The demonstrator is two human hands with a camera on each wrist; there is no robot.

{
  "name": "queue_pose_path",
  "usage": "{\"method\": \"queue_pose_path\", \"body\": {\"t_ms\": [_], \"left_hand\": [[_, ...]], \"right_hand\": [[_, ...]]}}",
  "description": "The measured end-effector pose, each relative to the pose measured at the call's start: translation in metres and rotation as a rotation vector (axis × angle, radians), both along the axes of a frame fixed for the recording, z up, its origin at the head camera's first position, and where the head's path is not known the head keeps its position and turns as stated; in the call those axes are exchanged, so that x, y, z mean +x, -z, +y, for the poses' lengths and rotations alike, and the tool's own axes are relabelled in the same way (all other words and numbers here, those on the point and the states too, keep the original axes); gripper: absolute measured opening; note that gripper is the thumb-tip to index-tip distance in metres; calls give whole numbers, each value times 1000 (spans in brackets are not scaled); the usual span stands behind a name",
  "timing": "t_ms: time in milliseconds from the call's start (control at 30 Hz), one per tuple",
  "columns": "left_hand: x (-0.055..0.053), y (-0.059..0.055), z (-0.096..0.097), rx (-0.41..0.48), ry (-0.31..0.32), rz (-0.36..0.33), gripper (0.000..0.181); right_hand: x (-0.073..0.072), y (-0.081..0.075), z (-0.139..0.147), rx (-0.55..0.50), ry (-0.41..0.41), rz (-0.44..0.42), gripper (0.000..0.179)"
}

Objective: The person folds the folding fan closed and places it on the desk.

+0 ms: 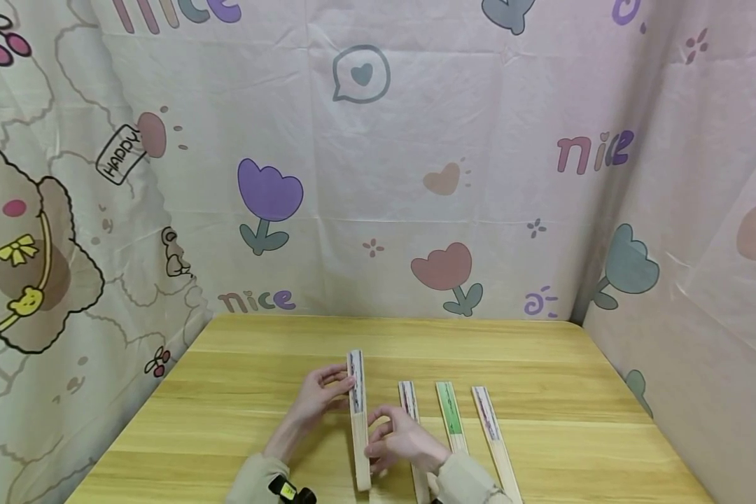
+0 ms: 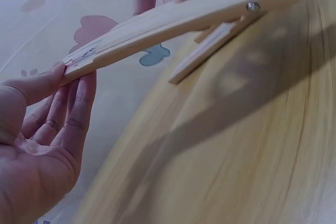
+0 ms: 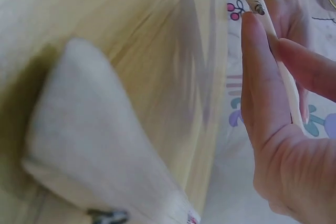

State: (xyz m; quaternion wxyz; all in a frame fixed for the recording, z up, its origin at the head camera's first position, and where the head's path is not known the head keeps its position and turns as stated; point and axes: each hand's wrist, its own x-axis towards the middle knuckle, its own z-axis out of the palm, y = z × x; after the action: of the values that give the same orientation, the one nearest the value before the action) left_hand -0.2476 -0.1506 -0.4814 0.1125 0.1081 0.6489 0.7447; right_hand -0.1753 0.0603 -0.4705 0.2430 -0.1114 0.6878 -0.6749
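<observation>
A folded wooden fan (image 1: 357, 413) stands on edge, lifted just over the wooden table (image 1: 239, 378), held between both hands. My left hand (image 1: 335, 386) pinches its upper end, where the printed paper shows; in the left wrist view the thumb and straight fingers (image 2: 79, 98) meet that end of the fan (image 2: 173, 19). My right hand (image 1: 383, 435) grips the lower part near the pivot; in the right wrist view the fan's thin edge (image 3: 261, 11) runs between the thumb and fingers (image 3: 257, 72).
Three more folded fans lie side by side to the right: one (image 1: 407, 400) beside my right hand, a green one (image 1: 449, 413), and another (image 1: 486, 416). Printed cloth walls (image 1: 378, 175) close in the table at the back and on both sides.
</observation>
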Motion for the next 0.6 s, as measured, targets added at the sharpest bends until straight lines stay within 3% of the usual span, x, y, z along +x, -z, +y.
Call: {"method": "queue_pose_path", "body": {"t_ms": [167,400,600], "left_hand": [[-6,3,-6,-37,55,21,55],[-13,8,-13,-16,146,26,58],[-16,13,-14,-61,150,3,63]], "right_hand": [[-2,4,-1,1,9,-19,39],[-1,7,0,20,-15,-41,40],[-1,8,-1,60,-29,-57,40]]}}
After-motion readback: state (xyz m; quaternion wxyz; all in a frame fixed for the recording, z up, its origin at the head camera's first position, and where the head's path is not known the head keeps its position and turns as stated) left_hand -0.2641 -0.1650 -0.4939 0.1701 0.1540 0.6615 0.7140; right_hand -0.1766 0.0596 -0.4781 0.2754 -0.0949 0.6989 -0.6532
